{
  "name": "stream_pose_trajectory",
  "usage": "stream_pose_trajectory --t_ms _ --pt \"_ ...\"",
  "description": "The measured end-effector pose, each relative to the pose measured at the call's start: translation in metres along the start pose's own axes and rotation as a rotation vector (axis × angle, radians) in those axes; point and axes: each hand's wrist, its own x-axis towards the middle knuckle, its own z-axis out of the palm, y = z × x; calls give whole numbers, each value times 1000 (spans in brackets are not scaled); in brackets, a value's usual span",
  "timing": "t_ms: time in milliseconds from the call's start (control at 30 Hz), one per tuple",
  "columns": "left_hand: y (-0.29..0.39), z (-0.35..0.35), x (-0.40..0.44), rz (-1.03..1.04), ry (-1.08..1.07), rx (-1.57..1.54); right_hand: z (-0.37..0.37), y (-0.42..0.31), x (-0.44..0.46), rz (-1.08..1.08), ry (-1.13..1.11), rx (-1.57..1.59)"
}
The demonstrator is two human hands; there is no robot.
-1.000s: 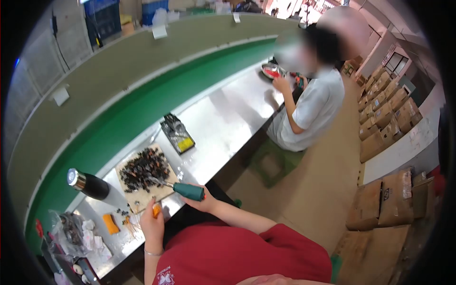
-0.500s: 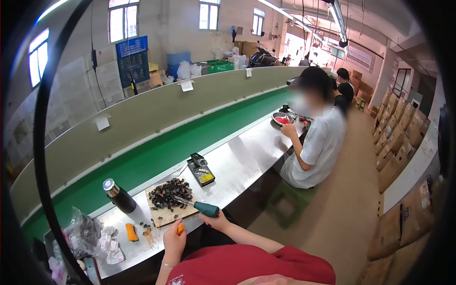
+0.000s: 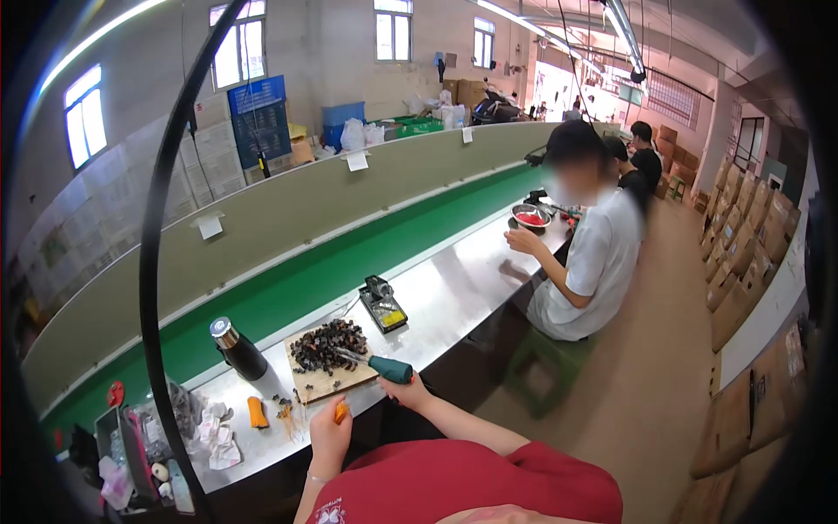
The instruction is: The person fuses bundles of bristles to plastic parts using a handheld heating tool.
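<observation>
My left hand (image 3: 330, 435) is closed around a small orange piece (image 3: 342, 410), most of it hidden by the fingers. My right hand (image 3: 405, 390) grips the dark green handle of a soldering gun (image 3: 390, 369). Its metal front end points left, over a heap of small black parts (image 3: 327, 347). The heap lies on a wooden board (image 3: 339, 382) in front of me. Left of the board are a yellow-orange bundle (image 3: 257, 412) and some thin orange wires (image 3: 287, 425) beside a few black parts.
A black flask (image 3: 240, 351) stands left of the board; a soldering iron stand (image 3: 384, 306) lies behind it. Crumpled tissue (image 3: 216, 435) and a cluttered bin (image 3: 122, 445) are at far left. A green belt (image 3: 349, 276) runs behind the bench. A co-worker (image 3: 594, 253) sits to the right.
The whole view has shifted slightly, so the bench appears further right. Both my hands keep their grips near the board. The co-worker's hand has moved away from the metal bowl.
</observation>
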Motion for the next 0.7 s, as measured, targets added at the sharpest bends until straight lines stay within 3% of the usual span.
stream_pose_trajectory --t_ms 233,367,500,700 --pt "-6 4 -8 -52 -62 -18 -1 -5 -3 -2 3 25" --pt "-5 4 -9 -22 -42 28 4 -25 -12 145 38 83" --pt "-15 12 -6 -67 -107 36 1 -16 -7 51 0 27" --pt "-14 18 -3 -78 -113 22 -4 -9 -6 73 -1 -31"
